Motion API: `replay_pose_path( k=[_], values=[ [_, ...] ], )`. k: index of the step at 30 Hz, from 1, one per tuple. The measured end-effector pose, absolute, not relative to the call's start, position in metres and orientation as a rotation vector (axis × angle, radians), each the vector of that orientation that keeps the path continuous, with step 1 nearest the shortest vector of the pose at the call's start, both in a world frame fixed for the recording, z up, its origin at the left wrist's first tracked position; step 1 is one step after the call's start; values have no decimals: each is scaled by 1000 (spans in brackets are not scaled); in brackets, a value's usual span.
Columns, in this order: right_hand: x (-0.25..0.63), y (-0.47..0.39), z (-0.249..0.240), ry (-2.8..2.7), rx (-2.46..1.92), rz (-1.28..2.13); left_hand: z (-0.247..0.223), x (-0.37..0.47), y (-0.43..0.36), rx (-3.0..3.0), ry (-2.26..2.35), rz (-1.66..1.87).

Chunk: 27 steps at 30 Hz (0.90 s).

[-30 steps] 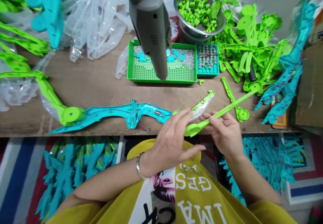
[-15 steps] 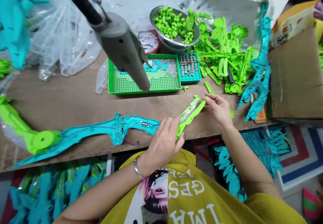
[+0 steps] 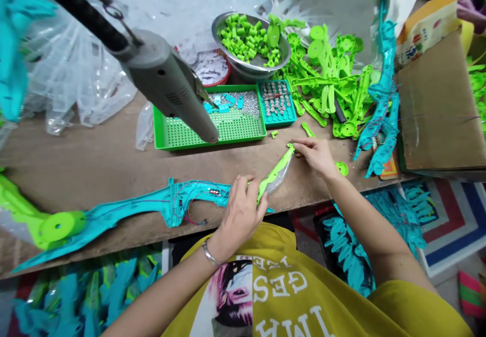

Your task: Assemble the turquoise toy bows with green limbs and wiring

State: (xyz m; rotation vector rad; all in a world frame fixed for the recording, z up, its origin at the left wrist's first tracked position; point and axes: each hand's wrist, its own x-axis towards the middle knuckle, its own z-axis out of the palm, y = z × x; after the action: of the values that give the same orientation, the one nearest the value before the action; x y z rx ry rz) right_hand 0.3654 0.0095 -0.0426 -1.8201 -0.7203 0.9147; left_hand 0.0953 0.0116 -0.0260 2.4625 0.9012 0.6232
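both hands (image 3: 241,213) (image 3: 316,156) apparently on green strip (image 3: 278,168)

Bright light, sl. edge blur

Turquoise frame (image 3: 142,201) partly under left hand (image 3: 243,209)

The brown surface (image 3: 129,172) is flat, with visible scuffing. Along its front edge lies a wired turquoise toy-bow shell (image 3: 129,203). Behind this stand a perforated green tray (image 3: 243,128), a turquoise compartment tray (image 3: 281,120) just beside it, and a steel bowl (image 3: 261,70). Lime-green plastic parts (image 3: 325,69) are piled at right.
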Motion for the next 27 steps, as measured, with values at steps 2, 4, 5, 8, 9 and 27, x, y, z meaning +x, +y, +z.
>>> replay_pose_path(
  k=[2, 4, 5, 8, 9, 27],
  values=[
    [366, 10, -40, -708, -1820, 942, -26, 96, 12, 2481, 913, 592],
    [368, 10, -38, -702, -1822, 981, -25, 96, 13, 2509, 926, 550],
    [369, 9, -37, -702, -1822, 1001, -23, 96, 13, 2526, 934, 524],
    [374, 11, -34, -687, -1822, 1067, -18, 96, 13, 2583, 954, 427],
    [375, 12, -33, -674, -1825, 1094, -16, 96, 14, 2598, 959, 390],
    [385, 31, -23, -655, -1851, 1237, -25, 87, 23, 2758, 676, 98]
  ],
)
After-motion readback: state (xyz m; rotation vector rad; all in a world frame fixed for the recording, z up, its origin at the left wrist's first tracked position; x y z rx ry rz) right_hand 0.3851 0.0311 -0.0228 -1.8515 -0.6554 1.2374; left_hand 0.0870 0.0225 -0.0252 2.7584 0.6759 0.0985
